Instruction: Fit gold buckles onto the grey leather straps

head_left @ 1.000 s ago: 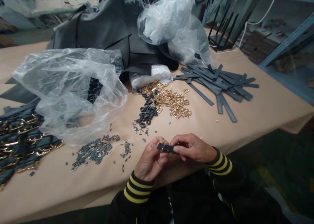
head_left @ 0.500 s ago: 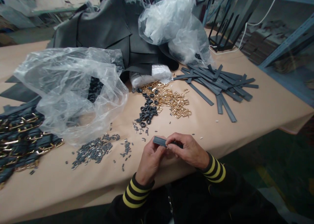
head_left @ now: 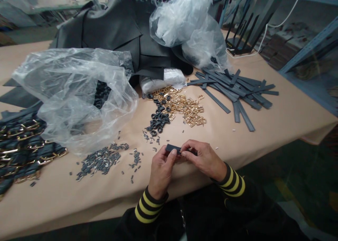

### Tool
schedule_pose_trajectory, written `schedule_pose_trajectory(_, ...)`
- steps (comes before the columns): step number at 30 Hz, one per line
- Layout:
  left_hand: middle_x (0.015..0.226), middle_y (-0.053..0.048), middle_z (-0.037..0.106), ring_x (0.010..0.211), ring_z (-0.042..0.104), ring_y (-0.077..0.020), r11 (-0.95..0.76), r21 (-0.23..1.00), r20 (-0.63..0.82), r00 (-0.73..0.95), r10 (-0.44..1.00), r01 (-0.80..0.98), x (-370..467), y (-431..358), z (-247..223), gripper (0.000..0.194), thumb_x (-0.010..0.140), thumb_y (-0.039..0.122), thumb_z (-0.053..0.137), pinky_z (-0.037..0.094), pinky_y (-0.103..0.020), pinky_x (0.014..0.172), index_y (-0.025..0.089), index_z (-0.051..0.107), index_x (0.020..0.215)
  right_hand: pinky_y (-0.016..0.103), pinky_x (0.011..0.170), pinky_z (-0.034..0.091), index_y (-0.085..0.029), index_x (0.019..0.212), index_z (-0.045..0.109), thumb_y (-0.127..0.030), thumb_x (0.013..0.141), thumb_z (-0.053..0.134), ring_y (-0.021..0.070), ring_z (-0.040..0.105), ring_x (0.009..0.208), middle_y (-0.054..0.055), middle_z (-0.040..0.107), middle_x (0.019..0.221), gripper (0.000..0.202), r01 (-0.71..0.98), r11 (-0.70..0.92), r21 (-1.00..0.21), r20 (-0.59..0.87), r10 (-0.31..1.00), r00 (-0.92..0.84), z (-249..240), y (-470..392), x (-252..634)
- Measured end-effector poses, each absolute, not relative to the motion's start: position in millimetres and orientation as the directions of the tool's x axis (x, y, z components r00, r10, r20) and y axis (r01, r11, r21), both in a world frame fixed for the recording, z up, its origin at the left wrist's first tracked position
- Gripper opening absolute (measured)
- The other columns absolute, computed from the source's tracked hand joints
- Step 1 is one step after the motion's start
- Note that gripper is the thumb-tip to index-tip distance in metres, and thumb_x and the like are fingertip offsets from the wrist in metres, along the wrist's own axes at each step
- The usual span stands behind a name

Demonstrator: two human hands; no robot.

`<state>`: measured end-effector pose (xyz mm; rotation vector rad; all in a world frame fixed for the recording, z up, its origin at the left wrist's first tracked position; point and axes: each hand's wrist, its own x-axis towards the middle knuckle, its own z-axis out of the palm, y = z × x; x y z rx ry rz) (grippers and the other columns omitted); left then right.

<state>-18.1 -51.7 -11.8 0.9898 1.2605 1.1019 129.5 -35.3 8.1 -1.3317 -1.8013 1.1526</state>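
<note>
Both of my hands work on a dark grey leather strap [head_left: 171, 148] over the table's front edge. My left hand [head_left: 160, 170] grips it, with the thumb pressed on top and the fingers underneath. From the right, my right hand [head_left: 207, 158] pinches the strap between thumb and fingertips. Any small part at that pinch is too hidden to name. Beyond the hands lie gold buckles [head_left: 194, 116] and small black leather loops [head_left: 160, 117]. Tiny dark and silvery pieces [head_left: 100, 160] are heaped to the left.
More cut strips [head_left: 224, 86] lie in a pile at the right. Finished-looking straps with gold buckles [head_left: 22, 149] are stacked far left. Clear plastic bags [head_left: 87, 86] and large black leather sheets [head_left: 111, 26] cover the back. A router [head_left: 239, 45] stands near the back right corner.
The strap has turned slightly in my hands, its upper face now looking darker. My left thumb has shifted onto the strap's top. Both hands have moved very slightly right in the picture.
</note>
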Motion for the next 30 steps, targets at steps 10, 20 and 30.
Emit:
schedule_pose_trajectory(10, 0.068, 0.000, 0.059, 0.066, 0.053, -0.0128, 0.139, 0.986, -0.136, -0.042, 0.990, 0.096, -14.3, -54.6, -8.5, 0.011, 0.071, 0.025, 0.062, 0.041, -0.022, 0.063, 0.015, 0.059, 0.075, 0.022, 0.060, 0.040, -0.017, 0.070, 0.057, -0.015, 0.073, 0.054, 0.0106, 0.053, 0.060, -0.002, 0.058, 0.063, 0.005, 0.460, 0.040, -0.887, -0.092, 0.961, -0.262, 12.4, -34.5, 127.0)
schedule_pose_trajectory(20, 0.070, 0.000, 0.055, 0.067, 0.051, -0.0127, 0.261, 0.957, -0.256, 0.057, 0.965, -0.125, -14.3, -50.0, -10.5, 0.013, 0.072, 0.024, 0.061, 0.041, -0.025, 0.067, 0.016, 0.053, 0.076, 0.023, 0.062, 0.040, -0.018, 0.080, 0.050, -0.017, 0.072, 0.053, 0.0116, 0.052, 0.065, -0.001, 0.054, 0.071, 0.008, 0.462, 0.063, -0.885, -0.052, 0.971, -0.233, 8.8, -36.1, 125.0)
schedule_pose_trajectory(30, 0.106, -0.009, 0.052, 0.098, 0.049, -0.0220, 0.227, 0.957, -0.202, 0.147, 0.968, -0.183, -19.0, -55.3, -4.9, 0.020, 0.079, 0.026, 0.052, 0.043, -0.034, 0.083, 0.017, 0.061, 0.093, 0.024, 0.060, 0.040, -0.019, 0.080, 0.045, -0.018, 0.074, 0.052, 0.0111, 0.052, 0.063, -0.002, 0.052, 0.071, 0.009, 0.393, 0.036, -0.919, -0.052, 0.976, -0.212, 0.3, -30.1, 130.2)
